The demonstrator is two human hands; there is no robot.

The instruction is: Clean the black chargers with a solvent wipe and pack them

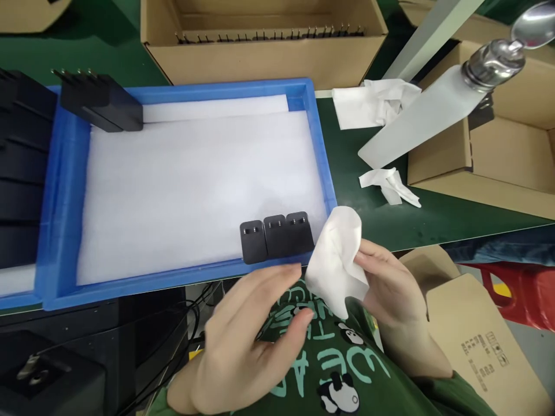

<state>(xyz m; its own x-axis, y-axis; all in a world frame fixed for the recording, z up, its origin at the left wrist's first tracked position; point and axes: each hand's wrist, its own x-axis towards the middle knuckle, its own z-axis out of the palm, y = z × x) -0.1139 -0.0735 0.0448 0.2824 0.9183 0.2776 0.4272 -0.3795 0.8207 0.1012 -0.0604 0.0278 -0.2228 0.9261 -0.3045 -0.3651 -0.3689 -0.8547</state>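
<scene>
My right hand [392,289] pinches a crumpled white wipe [333,254] beside the tray's front right corner. Whether anything lies inside the wipe's folds is hidden. My left hand [255,341] is held before the tray's front edge with thumb and fingers apart, nothing between them. Just beyond it, small black power adapters [277,237] stand in a row on white foam [195,185], their metal prongs showing. They sit inside the front right corner of a blue tray [323,156]. Another black adapter [104,104] rests at the tray's back left corner.
A cardboard box [264,63] with a row of prongs stands behind the tray. To the right are a frosted bottle [420,118] with a metal top, a folded wipe [355,107], a crumpled wipe [392,185] and an open carton [511,156]. More black adapters [21,173] fill the left side.
</scene>
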